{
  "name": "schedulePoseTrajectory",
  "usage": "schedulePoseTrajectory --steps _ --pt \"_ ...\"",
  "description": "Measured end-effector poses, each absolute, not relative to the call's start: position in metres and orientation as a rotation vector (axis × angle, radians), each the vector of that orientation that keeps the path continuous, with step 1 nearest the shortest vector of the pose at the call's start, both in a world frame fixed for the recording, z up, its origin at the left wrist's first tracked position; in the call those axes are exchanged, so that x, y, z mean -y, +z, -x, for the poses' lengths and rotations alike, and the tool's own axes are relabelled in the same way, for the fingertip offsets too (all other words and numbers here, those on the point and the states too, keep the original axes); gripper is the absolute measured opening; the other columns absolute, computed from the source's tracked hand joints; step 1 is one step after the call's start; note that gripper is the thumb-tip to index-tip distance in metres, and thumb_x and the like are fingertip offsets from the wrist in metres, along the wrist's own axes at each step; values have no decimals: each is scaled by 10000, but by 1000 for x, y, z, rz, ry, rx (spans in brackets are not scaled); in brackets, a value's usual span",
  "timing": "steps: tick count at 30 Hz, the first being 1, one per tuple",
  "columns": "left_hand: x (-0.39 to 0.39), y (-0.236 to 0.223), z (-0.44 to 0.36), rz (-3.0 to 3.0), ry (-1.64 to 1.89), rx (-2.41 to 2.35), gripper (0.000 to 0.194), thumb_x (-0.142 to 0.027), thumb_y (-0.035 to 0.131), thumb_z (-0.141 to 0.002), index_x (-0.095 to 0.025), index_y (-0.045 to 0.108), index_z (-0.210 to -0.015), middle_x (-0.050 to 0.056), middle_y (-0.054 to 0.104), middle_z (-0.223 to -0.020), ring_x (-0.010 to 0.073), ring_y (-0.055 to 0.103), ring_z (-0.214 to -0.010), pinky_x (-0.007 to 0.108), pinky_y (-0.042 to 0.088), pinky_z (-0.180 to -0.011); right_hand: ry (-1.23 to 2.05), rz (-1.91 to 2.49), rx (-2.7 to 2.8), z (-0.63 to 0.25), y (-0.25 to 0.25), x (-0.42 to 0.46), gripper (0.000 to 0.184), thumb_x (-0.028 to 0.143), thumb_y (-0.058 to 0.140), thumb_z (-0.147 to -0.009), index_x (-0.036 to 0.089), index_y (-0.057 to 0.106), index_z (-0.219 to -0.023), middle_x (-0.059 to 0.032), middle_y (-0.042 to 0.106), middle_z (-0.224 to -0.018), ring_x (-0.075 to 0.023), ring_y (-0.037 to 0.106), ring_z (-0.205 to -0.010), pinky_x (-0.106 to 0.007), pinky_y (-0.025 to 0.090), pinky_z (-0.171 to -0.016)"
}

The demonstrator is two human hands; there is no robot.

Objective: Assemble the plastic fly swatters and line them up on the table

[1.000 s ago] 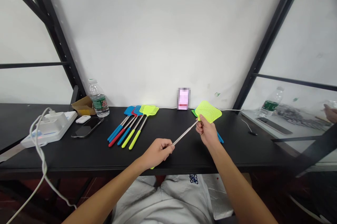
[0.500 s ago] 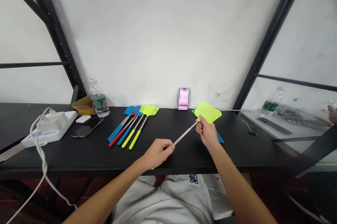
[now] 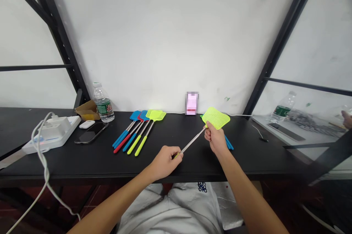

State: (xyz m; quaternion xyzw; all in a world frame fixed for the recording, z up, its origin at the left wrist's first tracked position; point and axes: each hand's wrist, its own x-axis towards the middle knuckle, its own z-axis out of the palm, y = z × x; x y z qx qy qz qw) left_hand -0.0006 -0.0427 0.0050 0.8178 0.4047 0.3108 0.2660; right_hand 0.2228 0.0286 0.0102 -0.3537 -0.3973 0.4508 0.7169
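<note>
**The gap closes up**

My left hand [image 3: 165, 163] has shifted along the lime-green fly swatter [image 3: 216, 118], and its yellow-green grip [image 3: 176, 156] now shows beside my fingers [image 3: 172, 152] rather than poking out below my palm. Less of the steel shaft [image 3: 192, 141] lies between my hands, so it looks drawn in, though I can't tell from here whether it has telescoped or just turned in my fist. My left hand is clenched around the swatter's lower end. My right hand [image 3: 216, 139] grasps the shaft just under the mesh head, with my fingertips [image 3: 209, 125] against the head's edge. The swatter is held in the air, angled across the black table [image 3: 255, 158], touching nothing else that I can see.

Behind my right hand, another swatter's green head [image 3: 202, 116] and blue handles [image 3: 229, 143] lie on the table. To my left, more swatters [image 3: 132, 135] lie fanned out in blue, red and lime, near a phone [image 3: 89, 133], a water bottle [image 3: 103, 103] and a power strip [image 3: 51, 135]. (Off to the right, someone else's hand [image 3: 347, 119] is at the edge of the view.)
</note>
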Motion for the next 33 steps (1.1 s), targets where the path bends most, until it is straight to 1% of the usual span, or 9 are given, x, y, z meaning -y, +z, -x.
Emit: schedulePoseTrajectory --steps 9,12,18,22,26,28,31,33 --pt "43 4 1 -2192 854 -1084 345 -331 426 -889 -178 308 -602 -62 258 -567 82 241 -560 237 190 -527 1046 787 917 -222 10 -27 336 380 750 -724 168 495 -671 93 334 -447 -35 259 -363 -178 164 -350" --pt "42 3 0 -2158 868 -1085 350 -337 431 -886 -177 318 -596 -62 271 -560 80 260 -555 233 194 -524 1083 790 955 -221 9 -27 339 387 745 -728 172 490 -669 85 351 -461 -40 278 -372 -180 176 -351" --pt "37 1 0 -2048 943 -1165 326 -350 440 -882 -169 470 -613 -48 410 -550 93 389 -555 225 249 -534 1135 854 1095 -222 8 -27 340 426 731 -734 160 537 -654 72 366 -477 -42 292 -389 -186 185 -360" --pt "29 3 10 -2058 1078 -1297 319 -368 449 -878 -170 515 -636 -39 452 -581 105 438 -582 229 276 -552 1014 960 1117 -230 7 -30 325 436 707 -745 157 562 -664 64 384 -477 -43 301 -389 -187 182 -367" --pt "19 16 32 -2070 1185 -1493 322 -384 441 -876 -181 501 -634 -46 419 -564 105 415 -559 231 271 -540 944 1013 1087 -242 7 -33 310 422 692 -741 158 555 -652 61 380 -478 -48 297 -401 -189 178 -376" --pt "14 24 44 -2083 1194 -1592 276 -381 451 -866 -189 521 -681 -49 438 -561 109 422 -554 230 281 -544 931 1022 1064 -247 6 -35 309 424 688 -734 162 547 -648 62 374 -477 -52 288 -402 -195 175 -379" --pt "7 34 61 -2130 1140 -1785 229 -351 463 -842 -191 531 -694 -38 483 -566 119 437 -547 241 284 -554 902 1052 1055 -249 5 -35 305 431 673 -733 172 538 -644 66 357 -472 -62 274 -402 -208 170 -390" --pt "4 37 69 -2178 1023 -1911 232 -330 471 -823 -191 513 -643 -20 503 -568 133 464 -568 251 278 -555 824 1104 1076 -250 5 -34 294 429 653 -743 179 542 -638 59 368 -468 -78 293 -411 -221 191 -405"
